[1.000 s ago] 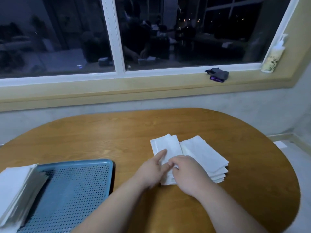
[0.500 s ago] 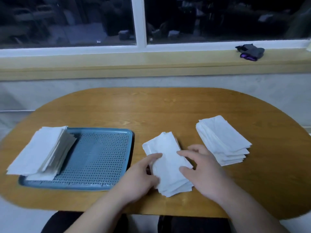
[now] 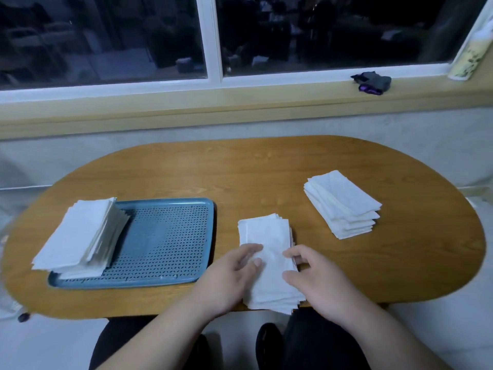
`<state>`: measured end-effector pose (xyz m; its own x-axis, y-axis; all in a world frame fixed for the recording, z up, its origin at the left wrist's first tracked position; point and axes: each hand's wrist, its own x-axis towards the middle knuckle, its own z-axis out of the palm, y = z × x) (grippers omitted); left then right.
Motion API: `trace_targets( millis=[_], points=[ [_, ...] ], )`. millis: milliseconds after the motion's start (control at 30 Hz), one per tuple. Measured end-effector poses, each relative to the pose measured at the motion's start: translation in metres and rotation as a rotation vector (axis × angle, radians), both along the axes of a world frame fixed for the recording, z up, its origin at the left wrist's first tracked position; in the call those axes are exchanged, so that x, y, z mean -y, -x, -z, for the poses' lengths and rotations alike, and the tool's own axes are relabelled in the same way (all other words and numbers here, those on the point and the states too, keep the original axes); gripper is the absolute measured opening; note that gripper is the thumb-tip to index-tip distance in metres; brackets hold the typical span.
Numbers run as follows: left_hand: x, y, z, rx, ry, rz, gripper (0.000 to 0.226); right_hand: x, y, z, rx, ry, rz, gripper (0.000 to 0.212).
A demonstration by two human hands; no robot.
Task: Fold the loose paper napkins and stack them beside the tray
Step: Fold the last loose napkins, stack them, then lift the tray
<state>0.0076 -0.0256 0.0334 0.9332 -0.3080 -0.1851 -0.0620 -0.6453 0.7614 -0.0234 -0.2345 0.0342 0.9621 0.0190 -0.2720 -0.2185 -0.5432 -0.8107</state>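
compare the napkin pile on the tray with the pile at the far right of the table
The tray pile sits on the blue tray, overhanging its left rim; the right pile sits on the bare wooden table. The tray pile's sheets look broader, the right pile's narrower. Both are white paper napkins.

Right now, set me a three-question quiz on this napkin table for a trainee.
1. True or false: a napkin pile lies over the left end of the blue tray.
2. Which stack do the left hand and right hand both touch? A) the pile on the tray; B) the middle stack at the near edge of the table; C) the stack at far right.
3. Fill in: ___ separate napkin piles are in view.

Key: 1 true; 2 B; 3 three.
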Motion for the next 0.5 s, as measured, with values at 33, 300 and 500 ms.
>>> trace_targets(
  millis=[33, 300, 500],
  points=[
    [-0.005, 0.005, 0.001, 0.001, -0.023, 0.019, 0.037, 0.001, 0.006, -0.001, -0.007, 0.019, -0.013, 0.031],
    [-0.003, 0.016, -0.004, 0.01, -0.075, 0.198, 0.07, -0.016, 0.014, -0.003, -0.012, -0.038, -0.076, 0.07],
    [0.0, 0.016, 0.003, -0.017, -0.064, 0.27, 0.069, -0.027, 0.019, 0.003, -0.034, -0.158, -0.043, 0.068]
  ],
)
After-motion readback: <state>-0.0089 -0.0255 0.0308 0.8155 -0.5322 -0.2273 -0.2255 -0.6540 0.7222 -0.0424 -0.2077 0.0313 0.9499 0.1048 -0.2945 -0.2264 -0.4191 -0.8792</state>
